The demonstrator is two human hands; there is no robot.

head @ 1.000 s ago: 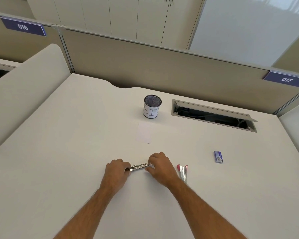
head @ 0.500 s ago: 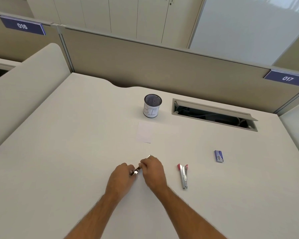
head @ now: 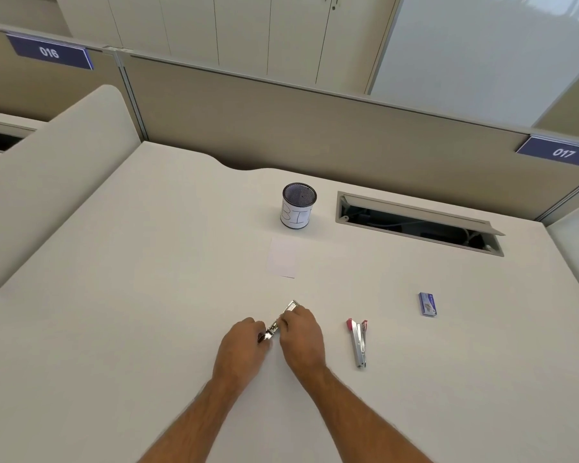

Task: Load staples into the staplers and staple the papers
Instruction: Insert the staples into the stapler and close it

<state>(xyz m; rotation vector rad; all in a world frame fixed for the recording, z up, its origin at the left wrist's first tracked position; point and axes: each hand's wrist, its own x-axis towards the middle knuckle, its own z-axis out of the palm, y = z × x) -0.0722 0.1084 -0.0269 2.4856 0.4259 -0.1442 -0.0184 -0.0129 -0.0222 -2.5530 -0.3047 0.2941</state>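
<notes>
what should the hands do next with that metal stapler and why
Probably reach the right hand over to the small blue staple box for a strip. Both hands, left hand included, grip the metal stapler, which looks opened out, and no staples show in it from here. The box lies apart, to the right past the red-tipped stapler.

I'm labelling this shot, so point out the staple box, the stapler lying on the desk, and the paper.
staple box [head: 427, 304]: head view, middle of its blue top face.
red-tipped stapler [head: 358, 345]: head view, middle of its metal body.
paper [head: 283, 257]: head view, centre of the white sheet.
</notes>
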